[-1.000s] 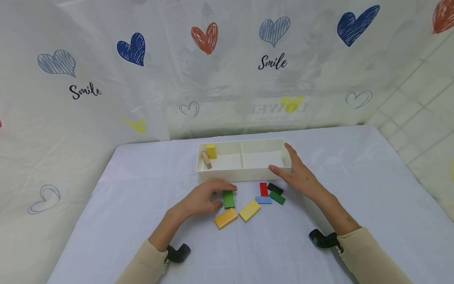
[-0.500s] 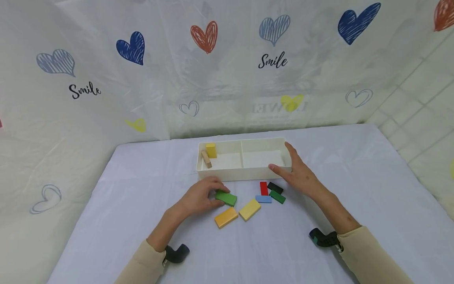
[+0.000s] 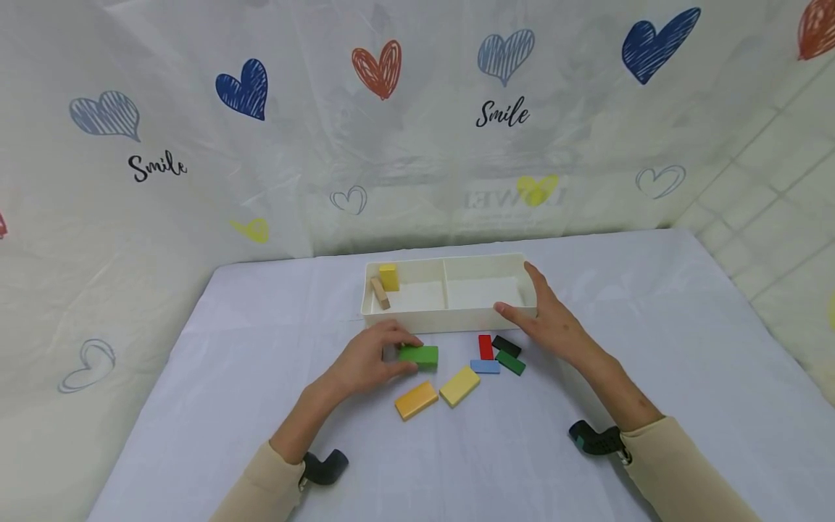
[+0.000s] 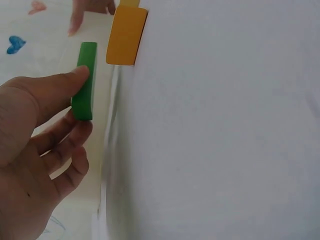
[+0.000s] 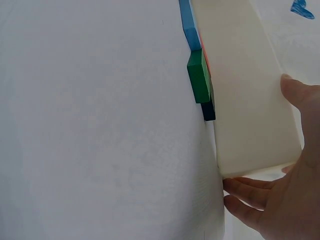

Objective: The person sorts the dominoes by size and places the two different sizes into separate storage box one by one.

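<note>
My left hand [image 3: 367, 360] pinches a light green block [image 3: 424, 356] between thumb and fingers, in front of the white two-compartment box [image 3: 450, 320]. The left wrist view shows the thumb pressed on one face of that green block [image 4: 86, 87]. At the box's right end, my right hand [image 3: 557, 326] holds on, its thumb over the front rim and the other fingers around the end wall. A yellow block [image 3: 388, 278] and a natural wood block [image 3: 380, 293] stand in the box's left compartment.
Nearest the left hand lie an orange block [image 3: 416, 401] and a pale yellow block [image 3: 459, 386]. Below the box's right half are small red [image 3: 485, 346], black [image 3: 507, 346], dark green [image 3: 510, 362] and blue blocks [image 3: 485, 367]. A patterned curtain [image 3: 417, 145] hangs behind the table.
The left hand has closed its grip on the light green block, which has turned from lengthwise to crosswise and moved slightly up toward the box. The right hand stays put.
</note>
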Tool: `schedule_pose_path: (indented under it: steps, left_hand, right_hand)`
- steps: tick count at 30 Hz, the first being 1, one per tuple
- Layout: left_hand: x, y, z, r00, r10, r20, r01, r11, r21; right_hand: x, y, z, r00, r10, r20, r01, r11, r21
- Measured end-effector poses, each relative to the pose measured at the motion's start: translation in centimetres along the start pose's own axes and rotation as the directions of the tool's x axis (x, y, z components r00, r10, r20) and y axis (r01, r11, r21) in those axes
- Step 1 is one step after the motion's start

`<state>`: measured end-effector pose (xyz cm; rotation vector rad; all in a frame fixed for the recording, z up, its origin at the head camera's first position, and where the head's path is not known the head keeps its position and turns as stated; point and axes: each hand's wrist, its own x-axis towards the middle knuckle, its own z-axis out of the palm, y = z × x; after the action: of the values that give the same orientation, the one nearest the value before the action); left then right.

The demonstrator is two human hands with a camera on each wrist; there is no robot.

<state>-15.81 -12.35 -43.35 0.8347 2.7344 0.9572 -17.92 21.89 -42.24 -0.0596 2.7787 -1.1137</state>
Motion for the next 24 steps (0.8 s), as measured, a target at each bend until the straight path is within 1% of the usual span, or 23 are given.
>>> schedule_pose_path:
  steps: [5,10,15,20,24]
  left_hand:
    - [0.1,0.0,-0.1,0.996,0.046,-0.075,-0.048,0.998,-0.031]
    - [0.2,0.5,-0.5,0.984,0.066,-0.168,-0.078,0.995,-0.065]
    - [0.3,0.8,-0.9,0.962,0.086,-0.260,-0.113,0.989,-0.092]
    - [0.7,0.9,-1.4,0.936,0.077,-0.344,-0.118,0.988,-0.098]
    - [1.0,0.7,-1.8,0.922,0.066,-0.381,-0.106,0.991,-0.083]
  right_hand:
    - [0.0,0.0,0.0,1.000,-0.003,0.000,0.003,1.000,0.004]
    - [0.0,0.0,-0.1,1.000,-0.002,0.001,0.002,1.000,0.004]
    - [0.1,-0.1,-0.1,1.000,0.002,0.001,-0.002,1.000,-0.002]
    - [0.0,-0.1,-0.1,1.000,0.002,0.000,-0.002,1.000,0.000]
    - [0.0,0.0,0.0,1.000,0.004,0.002,-0.004,1.000,0.003]
